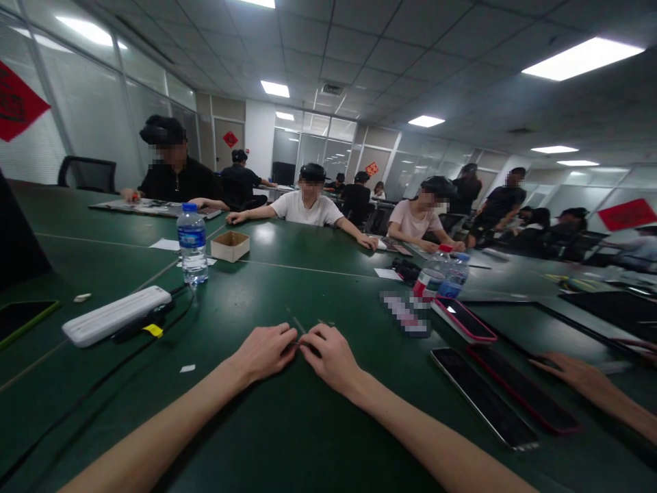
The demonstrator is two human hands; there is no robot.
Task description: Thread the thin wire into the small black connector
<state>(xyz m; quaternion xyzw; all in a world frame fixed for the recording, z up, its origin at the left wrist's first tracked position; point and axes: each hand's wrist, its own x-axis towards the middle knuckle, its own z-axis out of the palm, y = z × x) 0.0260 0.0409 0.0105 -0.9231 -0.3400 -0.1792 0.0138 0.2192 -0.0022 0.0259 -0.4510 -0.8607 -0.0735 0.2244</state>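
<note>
Head-worn view, forward and down, hands mid-frame

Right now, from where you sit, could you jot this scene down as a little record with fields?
surface: green table
left hand: fingertips close to the right hand's
right hand: fingers bent inward
between hands: something thin, too small to identify
left side: upright blue-capped bottle, small open box, long white device
right side: two bottles, pink-edged phone
nearby: another person's hand at right
background: people seated and standing
</note>
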